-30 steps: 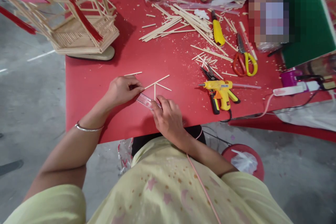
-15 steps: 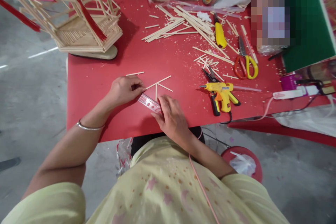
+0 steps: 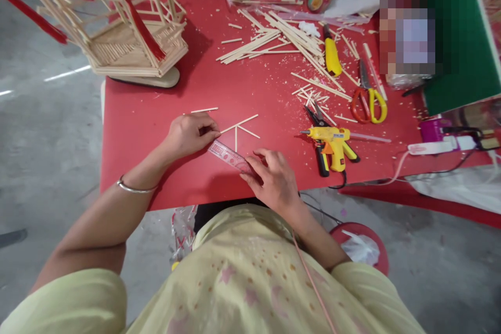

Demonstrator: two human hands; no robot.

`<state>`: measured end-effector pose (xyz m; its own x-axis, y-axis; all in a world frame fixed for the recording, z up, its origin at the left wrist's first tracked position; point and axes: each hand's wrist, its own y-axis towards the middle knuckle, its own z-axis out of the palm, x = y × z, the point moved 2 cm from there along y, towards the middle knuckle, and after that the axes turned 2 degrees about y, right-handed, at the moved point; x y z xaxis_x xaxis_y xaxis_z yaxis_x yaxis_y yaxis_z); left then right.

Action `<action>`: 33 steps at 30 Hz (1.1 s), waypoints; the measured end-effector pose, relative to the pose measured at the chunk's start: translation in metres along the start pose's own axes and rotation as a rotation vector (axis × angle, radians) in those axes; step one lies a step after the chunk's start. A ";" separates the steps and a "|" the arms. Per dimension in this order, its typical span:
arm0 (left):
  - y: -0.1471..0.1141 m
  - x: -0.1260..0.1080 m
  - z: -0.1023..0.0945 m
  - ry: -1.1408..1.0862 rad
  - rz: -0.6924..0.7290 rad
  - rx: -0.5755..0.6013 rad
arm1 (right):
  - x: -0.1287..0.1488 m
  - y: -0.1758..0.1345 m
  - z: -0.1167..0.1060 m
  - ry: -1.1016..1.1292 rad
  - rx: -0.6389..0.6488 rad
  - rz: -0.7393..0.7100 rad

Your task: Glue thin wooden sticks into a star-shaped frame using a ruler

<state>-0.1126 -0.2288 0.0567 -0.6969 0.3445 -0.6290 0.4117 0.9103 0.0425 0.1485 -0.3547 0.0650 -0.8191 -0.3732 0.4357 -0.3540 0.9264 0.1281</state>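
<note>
My left hand (image 3: 192, 133) is closed in a pinch at the left end of a thin wooden stick (image 3: 248, 120), beside the ruler's upper end. Two shorter sticks meet that stick near its middle: one upright stick (image 3: 236, 139) and one slanting stick (image 3: 249, 132). Just below them a clear plastic ruler (image 3: 226, 154) lies at a slant on the table. Around the ruler's lower right end are the thumb and fingers of my right hand (image 3: 274, 177), which cover part of it. Another short stick (image 3: 204, 110) lies loose above my left hand.
A stick-built model house (image 3: 136, 52) with red tassels stands at the left on the red table (image 3: 148, 107). On the right are a yellow glue gun (image 3: 332, 138) over pliers (image 3: 322, 159), scissors (image 3: 368, 102), and a yellow-handled cutter (image 3: 332, 56). Loose sticks (image 3: 270, 42) lie behind.
My right hand has slid to the right along the ruler, so more of the ruler shows. My left hand keeps its pinch on the stick. The whole view has shifted slightly.
</note>
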 end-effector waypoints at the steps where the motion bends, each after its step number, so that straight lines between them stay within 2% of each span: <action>1: 0.000 0.000 0.000 -0.002 0.004 -0.001 | -0.001 -0.001 0.000 -0.001 -0.007 -0.005; 33: 0.004 0.005 -0.003 -0.097 0.000 0.035 | 0.011 0.000 0.006 -0.018 -0.093 -0.045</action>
<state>-0.1159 -0.2224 0.0564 -0.6371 0.3193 -0.7015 0.4336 0.9010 0.0164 0.1366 -0.3589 0.0649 -0.8116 -0.4143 0.4120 -0.3477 0.9092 0.2293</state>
